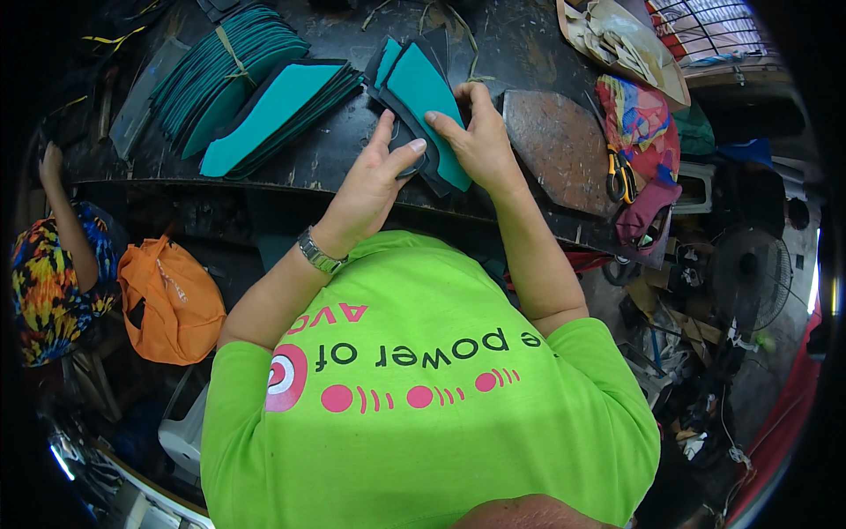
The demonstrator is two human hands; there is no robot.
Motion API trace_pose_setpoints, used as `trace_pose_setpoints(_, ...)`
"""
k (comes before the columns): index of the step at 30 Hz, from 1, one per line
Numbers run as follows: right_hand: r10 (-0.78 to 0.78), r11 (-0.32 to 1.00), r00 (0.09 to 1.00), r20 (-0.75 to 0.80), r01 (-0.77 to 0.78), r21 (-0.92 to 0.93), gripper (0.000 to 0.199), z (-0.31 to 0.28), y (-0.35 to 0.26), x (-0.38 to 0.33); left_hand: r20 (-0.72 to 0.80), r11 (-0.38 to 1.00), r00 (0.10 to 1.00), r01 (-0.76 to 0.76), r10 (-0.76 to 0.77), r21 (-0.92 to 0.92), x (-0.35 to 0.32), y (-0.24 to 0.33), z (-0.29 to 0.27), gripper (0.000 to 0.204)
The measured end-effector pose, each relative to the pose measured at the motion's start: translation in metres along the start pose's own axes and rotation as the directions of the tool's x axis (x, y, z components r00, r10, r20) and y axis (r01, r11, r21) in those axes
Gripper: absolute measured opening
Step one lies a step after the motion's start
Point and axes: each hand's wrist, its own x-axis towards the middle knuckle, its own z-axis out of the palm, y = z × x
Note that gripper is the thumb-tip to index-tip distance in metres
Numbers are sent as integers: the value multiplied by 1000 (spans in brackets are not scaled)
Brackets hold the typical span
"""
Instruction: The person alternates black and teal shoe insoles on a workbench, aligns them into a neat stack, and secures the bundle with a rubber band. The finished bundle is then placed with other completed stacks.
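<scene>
Dark tabletop (533,57) carries, at upper centre, teal-faced cut sheets (426,97), likely light, bendable and best held by their long edges, right hand (483,145) pinching them, left hand (370,181) alongside, grip unclear.

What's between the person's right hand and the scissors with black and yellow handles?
In the head view, a flat, brown, scuffed slab lies between the right hand and the scissors.

Dark worktable (520,57), cluttered grey floor (765,379)
</scene>
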Motion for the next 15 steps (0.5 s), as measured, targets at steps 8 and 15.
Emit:
trace_pose_setpoints(8,168,730,957,236,-281,623,60,-9,-2,-1,118,987,991,-71,54,142,10,-10,-12,83)
trace_pose_setpoints(15,145,720,961,234,-265,641,42,-27,-10,-3,27,916,961,-270,274,297,3,-13,-13,76)
